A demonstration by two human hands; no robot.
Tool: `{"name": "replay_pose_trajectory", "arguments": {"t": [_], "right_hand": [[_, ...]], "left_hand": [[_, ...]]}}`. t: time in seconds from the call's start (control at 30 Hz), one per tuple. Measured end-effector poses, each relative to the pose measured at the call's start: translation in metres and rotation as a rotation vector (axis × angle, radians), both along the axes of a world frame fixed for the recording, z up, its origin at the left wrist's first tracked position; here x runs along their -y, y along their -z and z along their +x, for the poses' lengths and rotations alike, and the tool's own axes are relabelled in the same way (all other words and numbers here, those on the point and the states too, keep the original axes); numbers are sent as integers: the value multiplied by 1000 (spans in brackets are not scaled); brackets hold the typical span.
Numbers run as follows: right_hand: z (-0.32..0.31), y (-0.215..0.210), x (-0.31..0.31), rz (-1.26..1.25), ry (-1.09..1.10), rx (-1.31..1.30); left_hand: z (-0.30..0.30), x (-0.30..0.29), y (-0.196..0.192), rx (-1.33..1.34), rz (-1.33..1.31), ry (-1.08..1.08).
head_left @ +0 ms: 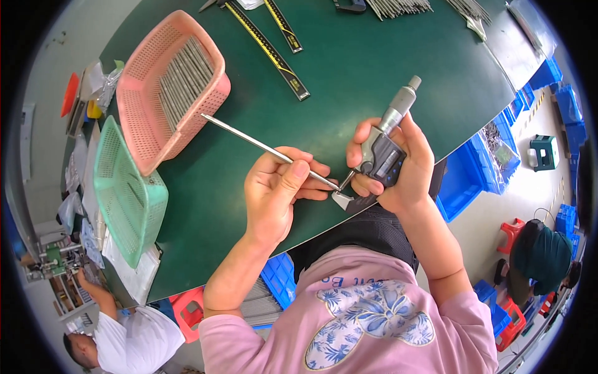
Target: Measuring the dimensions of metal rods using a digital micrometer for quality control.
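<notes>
A thin metal rod (258,144) is pinched between the thumb and fingers of my left hand (274,190). It slants from the upper left down to the jaws of a digital micrometer (383,156). My right hand (411,162) is wrapped round the micrometer, whose grey thimble points up and away. The rod's lower right end lies at the gap between the spindle and the anvil; whether both touch it I cannot tell. Beyond my left hand stands a pink perforated basket (218,93) with a bundle of similar rods (185,81) in it.
A green perforated basket (134,206) stands beside the pink one. Two calipers (268,50) and more rods (398,7) lie on the far part of the green table (274,118). Blue bins (464,181) stand at the right; a co-worker in white (134,340) is at lower left.
</notes>
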State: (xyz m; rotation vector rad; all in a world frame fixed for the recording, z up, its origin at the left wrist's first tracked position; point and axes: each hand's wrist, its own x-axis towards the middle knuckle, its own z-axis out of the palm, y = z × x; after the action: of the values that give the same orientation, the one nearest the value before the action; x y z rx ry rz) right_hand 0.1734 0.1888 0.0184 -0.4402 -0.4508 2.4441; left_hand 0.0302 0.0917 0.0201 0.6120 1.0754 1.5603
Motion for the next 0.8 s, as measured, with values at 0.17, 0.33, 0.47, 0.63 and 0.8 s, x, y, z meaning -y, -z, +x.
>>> {"name": "replay_pose_trajectory", "arguments": {"t": [0.17,0.33,0.47,0.63,0.8], "right_hand": [[-1,-2,2,1,-23,1],[-3,-3,4,84,4,55],[-1,-5,3,62,20,95],[-2,-4,2,74,-1,137],[-4,-3,3,97,-3,154]], "left_hand": [[2,3,1,4,-8,2],[1,6,2,34,-3,2],[4,4,1,55,-1,4],[4,7,5,7,28,77],[6,6,6,-4,49,37]]}}
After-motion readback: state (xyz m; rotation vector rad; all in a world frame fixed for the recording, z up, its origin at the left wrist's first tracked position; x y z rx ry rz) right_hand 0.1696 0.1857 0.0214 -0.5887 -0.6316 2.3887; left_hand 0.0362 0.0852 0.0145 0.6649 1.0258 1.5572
